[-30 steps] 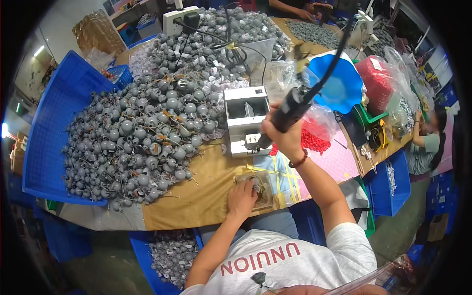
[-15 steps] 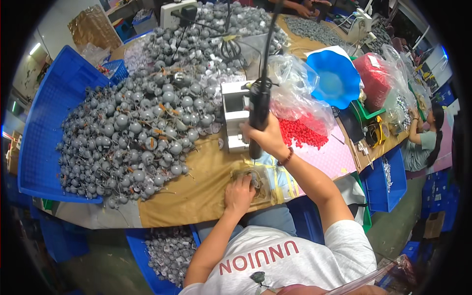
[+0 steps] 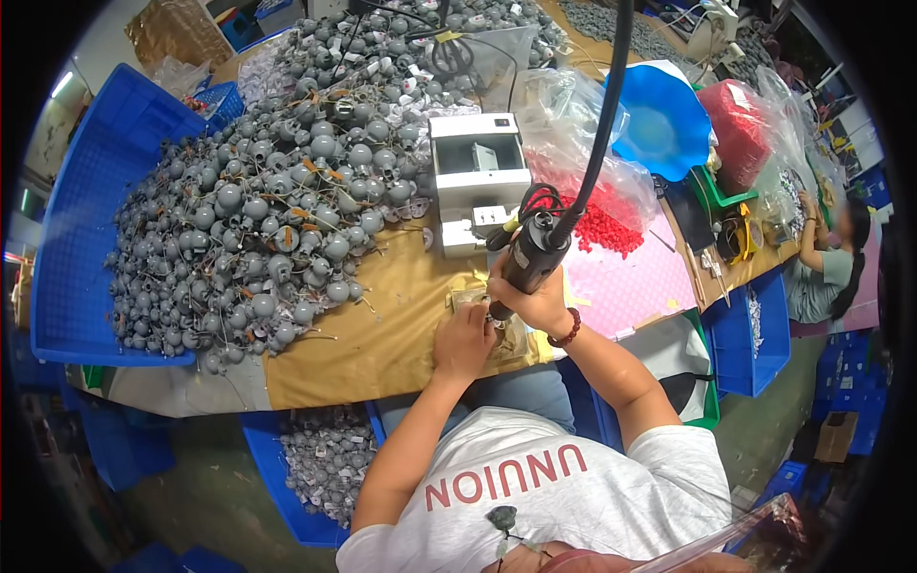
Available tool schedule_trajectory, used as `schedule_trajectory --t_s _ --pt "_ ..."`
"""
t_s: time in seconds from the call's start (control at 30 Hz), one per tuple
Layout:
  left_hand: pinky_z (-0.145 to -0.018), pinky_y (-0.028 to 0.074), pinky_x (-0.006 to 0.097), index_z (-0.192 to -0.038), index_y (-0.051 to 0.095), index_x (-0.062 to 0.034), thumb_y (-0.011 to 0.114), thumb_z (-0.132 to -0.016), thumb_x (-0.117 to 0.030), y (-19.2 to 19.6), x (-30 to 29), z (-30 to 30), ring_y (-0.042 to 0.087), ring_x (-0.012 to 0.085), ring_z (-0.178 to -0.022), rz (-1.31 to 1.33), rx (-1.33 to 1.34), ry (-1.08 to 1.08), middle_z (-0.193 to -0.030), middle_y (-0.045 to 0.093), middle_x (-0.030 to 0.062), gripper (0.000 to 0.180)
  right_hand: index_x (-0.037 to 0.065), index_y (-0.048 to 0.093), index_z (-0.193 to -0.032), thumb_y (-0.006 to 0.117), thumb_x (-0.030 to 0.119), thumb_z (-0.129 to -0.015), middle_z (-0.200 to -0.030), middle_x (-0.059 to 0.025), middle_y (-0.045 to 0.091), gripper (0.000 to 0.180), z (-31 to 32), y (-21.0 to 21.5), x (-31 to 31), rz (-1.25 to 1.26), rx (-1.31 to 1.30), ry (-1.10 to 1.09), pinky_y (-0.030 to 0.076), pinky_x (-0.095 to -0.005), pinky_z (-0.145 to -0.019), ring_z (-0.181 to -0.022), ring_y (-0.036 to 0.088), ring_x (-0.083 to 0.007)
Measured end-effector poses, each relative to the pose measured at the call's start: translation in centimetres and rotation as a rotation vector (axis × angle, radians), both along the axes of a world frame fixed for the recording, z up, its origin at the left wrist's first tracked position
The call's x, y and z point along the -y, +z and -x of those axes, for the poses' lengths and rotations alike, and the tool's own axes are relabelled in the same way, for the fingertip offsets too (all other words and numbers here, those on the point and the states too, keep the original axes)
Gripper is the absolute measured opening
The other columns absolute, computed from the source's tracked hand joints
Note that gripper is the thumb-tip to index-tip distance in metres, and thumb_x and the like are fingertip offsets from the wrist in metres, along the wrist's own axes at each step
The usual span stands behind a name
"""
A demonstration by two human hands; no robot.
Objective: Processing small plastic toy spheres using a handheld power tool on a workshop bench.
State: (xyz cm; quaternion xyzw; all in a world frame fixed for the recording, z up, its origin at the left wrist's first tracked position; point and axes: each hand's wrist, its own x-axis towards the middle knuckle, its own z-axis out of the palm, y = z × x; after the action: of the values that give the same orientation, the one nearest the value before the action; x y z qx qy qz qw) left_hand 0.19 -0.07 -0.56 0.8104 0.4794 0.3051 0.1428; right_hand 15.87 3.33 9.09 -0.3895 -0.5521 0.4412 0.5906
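Down since the earlier frame came the black power tool (image 3: pixel 535 253), its tip just beside the left hand (image 3: pixel 463 342).

Wrapped in the right hand (image 3: pixel 537 301), it slanted down-left near the tan table's (image 3: pixel 382 315) front edge; what the bent left hand pinched could not be told.

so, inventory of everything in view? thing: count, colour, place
round parts: many, grey, heaped on table left and back
large tray: one, blue, table's left end
small basket: one, blue, back left
boxy device: one, white, mid-table
small pieces: many, red, right of device
bowl: one, blue, back right
bag: one, red, right of bowl
sheet: one, pink, table right
bins: several, blue, below table
corded tool: one, black, front centre
co-worker: one, grey-green top, far right
shirt: one, pale grey, lower centre
right hand: one, bare, gripping tool
left hand: one, bare, by tool tip
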Motion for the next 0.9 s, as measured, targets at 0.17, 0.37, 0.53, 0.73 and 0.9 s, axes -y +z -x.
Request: schedule_trajectory --t_s 0.17,0.37,0.53,0.73,0.9 --pt "-0.069 0.050 0.048 -0.106 0.060 -0.0081 0.074 -0.080 -0.018 -0.5 0.0 0.2 0.065 0.0347 -0.079 0.015 -0.024 -0.015 -0.095 0.062 0.0098 0.031 0.004 0.051 -0.116 0.076 -0.004 -0.079 -0.085 -0.0064 0.065 0.045 -0.4 -1.3 0.5 -0.052 0.137 0.045 0.052 -0.0291 -0.067 -0.074 0.064 -0.0136" --pt "-0.072 0.051 0.048 -0.110 0.059 -0.0098 0.072 -0.080 -0.014 -0.4 -0.3 0.6 0.065 0.0337 -0.083 0.135 -0.046 -0.071 -0.099 0.062 0.0086 0.032 0.007 0.068 -0.094 0.086 0.012 -0.074 -0.082 -0.0015 0.067 0.028 -0.4 -3.2 2.7 0.038 0.237 0.040 0.053 -0.0310 -0.071 -0.073 0.063 -0.0136" --pt "-0.070 0.051 0.049 -0.108 0.058 -0.0093 0.073 -0.079 -0.013 -0.3 -0.4 0.6 0.065 0.0353 -0.081 0.134 -0.006 -0.071 -0.097 0.061 0.0101 0.033 0.007 0.068 -0.093 0.086 0.012 -0.075 -0.083 -0.0014 0.068 0.026 -0.4 -3.6 2.8 0.081 0.162 0.066 0.053 -0.0305 -0.071 -0.073 0.063 -0.0124" --pt "-0.072 0.053 0.050 -0.112 0.058 -0.0084 0.074 -0.079 -0.015 -0.2 -0.2 0.7 0.066 0.0368 -0.083 0.208 0.023 -0.053 -0.102 0.062 0.0108 0.037 0.005 0.067 -0.100 0.085 0.011 -0.076 -0.087 -0.0021 0.069 0.031 -0.2 -3.3 2.8 0.001 0.262 0.050 0.054 -0.0304 -0.075 -0.077 0.063 -0.0125" --pt "-0.076 0.055 0.050 -0.124 0.059 -0.0079 0.074 -0.083 -0.019 0.6 -0.1 0.9 0.068 0.0375 -0.089 0.305 -0.018 -0.021 -0.116 0.061 0.0113 0.046 0.004 0.063 -0.104 0.081 0.005 -0.078 -0.088 -0.0016 0.067 0.031 -0.8 -1.4 1.4 0.050 0.158 0.097 0.052 -0.0298 -0.072 -0.079 0.062 -0.0107"
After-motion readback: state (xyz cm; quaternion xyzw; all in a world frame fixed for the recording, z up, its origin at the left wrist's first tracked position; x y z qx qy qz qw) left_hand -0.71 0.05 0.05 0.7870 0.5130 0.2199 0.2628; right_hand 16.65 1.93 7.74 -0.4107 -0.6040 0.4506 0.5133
